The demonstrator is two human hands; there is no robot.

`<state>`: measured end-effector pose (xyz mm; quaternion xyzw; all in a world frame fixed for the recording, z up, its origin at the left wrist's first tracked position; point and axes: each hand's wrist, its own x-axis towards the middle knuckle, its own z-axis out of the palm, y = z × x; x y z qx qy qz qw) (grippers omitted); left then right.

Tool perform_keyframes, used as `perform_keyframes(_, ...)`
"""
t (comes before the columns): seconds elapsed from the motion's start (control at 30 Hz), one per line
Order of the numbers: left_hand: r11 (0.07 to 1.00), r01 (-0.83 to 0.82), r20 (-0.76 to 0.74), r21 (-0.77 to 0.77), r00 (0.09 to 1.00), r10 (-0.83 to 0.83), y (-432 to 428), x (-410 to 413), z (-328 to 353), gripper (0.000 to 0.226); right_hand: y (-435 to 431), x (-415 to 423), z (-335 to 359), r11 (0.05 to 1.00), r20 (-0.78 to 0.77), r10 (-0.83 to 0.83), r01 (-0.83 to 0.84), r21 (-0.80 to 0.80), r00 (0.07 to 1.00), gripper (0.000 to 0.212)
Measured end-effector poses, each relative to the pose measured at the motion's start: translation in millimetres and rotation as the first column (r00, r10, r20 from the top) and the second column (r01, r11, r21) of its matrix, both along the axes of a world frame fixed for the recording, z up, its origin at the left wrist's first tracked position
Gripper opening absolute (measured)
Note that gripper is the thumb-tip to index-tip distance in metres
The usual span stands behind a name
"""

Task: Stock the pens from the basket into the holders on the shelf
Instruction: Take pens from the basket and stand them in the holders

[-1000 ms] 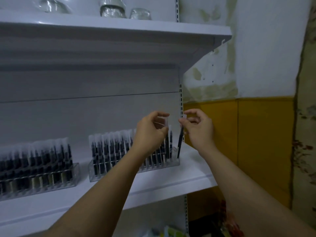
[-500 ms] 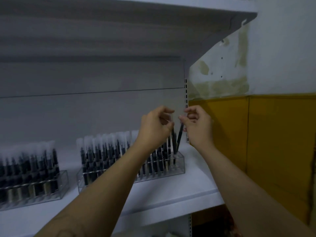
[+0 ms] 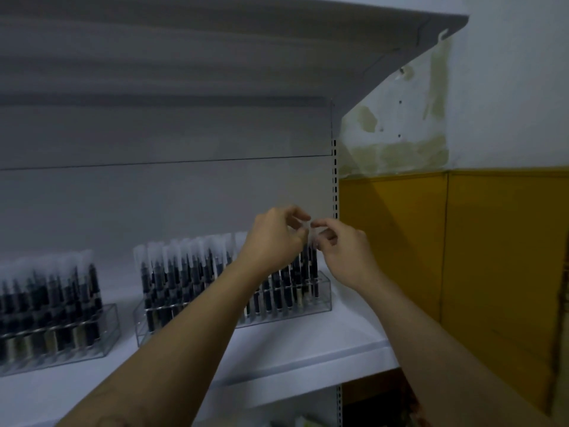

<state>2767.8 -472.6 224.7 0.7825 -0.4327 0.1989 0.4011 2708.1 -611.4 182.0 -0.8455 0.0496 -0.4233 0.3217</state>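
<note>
Left hand [image 3: 274, 238] and right hand [image 3: 341, 252] are pinching, fingers curled, the blurred clear top of a pen [image 3: 314, 265] that is standing at the right end of the right holder [image 3: 324, 295] on the shelf [image 3: 308, 343]. A second holder [image 3: 106, 323] is sitting well left.

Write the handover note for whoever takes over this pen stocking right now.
Left hand: pinches the clear top of a pen at the right end of the right holder.
Right hand: pinches the same top from the other side.
The pen stands upright among the others; its lower end is hidden.
Done: left holder and right holder look nearly full, both on the shelf.
Left: release this pen and fill any free slots. The basket is out of view.
</note>
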Motion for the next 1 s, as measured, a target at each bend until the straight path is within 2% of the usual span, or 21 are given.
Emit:
perform_keyframes(0.07,0.996,-0.063,0.035,0.067,0.998,0.061,-0.8,0.4,-0.9,0.02,-1.3,-5.7,-2.4,0.999,-0.064,-0.004,0.0,-0.051,0.998,0.032)
perform_keyframes(0.2,0.984,-0.149,0.148,0.096,0.98,0.134,-2.5,-1.2,-3.0,0.028,-1.2,-10.9,-4.2,0.992,-0.218,0.022,-0.048,-0.116,0.976,0.05)
perform_keyframes(0.4,0.971,-0.114,0.007,0.21,0.993,0.116,-3.0,-7.8,8.1,0.033,1.1,-14.6,-0.9,0.992,-0.328,0.071,-0.103,-0.079,0.942,0.062)
perform_keyframes(0.57,0.94,-0.204,0.032,0.273,0.979,0.203,-8.6,-12.2,18.0,0.027,6.1,-18.5,1.8,0.993,-0.37,0.08,-0.104,-0.047,0.926,0.068)
perform_keyframes(0.7,0.902,-0.157,-0.015,0.401,0.984,0.178,-8.7,-9.1,21.8,0.031,8.1,-22.7,4.2,0.994,-0.405,0.064,-0.093,-0.054,0.912,0.073)
perform_keyframes(0.83,0.883,-0.188,0.105,0.43,0.982,0.158,-0.6,-7.1,12.0,0.047,8.3,-28.3,8.2,0.994,-0.412,0.01,-0.054,-0.096,0.911,0.079)
perform_keyframes(1.0,0.928,-0.23,0.264,0.293,0.952,0.153,22.3,-12.1,-0.6,0.051,15.2,-41.2,16.4,0.982,-0.404,-0.075,-0.003,-0.188,0.912,0.078)
